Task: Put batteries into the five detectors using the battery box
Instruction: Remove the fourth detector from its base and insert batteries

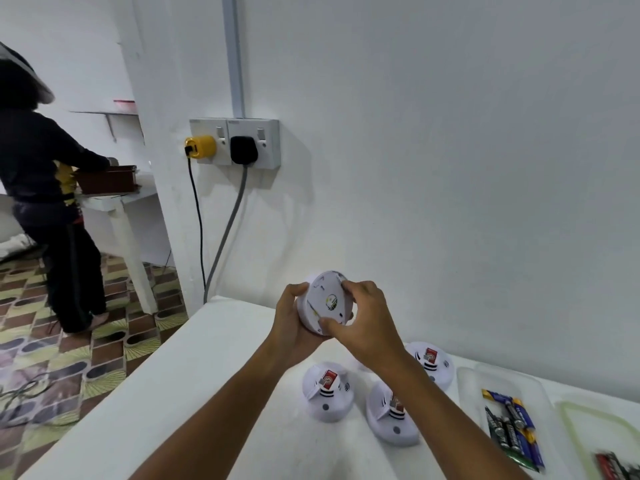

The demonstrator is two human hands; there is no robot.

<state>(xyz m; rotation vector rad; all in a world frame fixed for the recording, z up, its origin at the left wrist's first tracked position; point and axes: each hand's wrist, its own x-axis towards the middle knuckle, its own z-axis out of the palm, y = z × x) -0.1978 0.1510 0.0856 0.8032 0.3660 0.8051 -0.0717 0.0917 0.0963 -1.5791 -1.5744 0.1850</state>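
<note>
I hold a round white detector (pixel 325 301) up above the white table (pixel 194 393), its back plate turned toward me. My left hand (pixel 292 325) grips its left rim and underside. My right hand (pixel 363 318) grips the back plate from the right, fingers over the top edge and thumb on the lower edge. Three more white detectors lie face up on the table: one (pixel 327 393) below my hands, one (pixel 389 415) partly under my right forearm, one (pixel 433 363) behind it. A clear battery box (pixel 467 382) with several blue and dark batteries (pixel 512 431) sits at the right.
A second clear tray (pixel 581 424) with a red item (pixel 613 464) is at the far right edge. A wall socket with a yellow plug (pixel 200 147) and a black plug (pixel 242 150) hangs on the wall behind. Another person (pixel 45 188) stands at a far table on the left.
</note>
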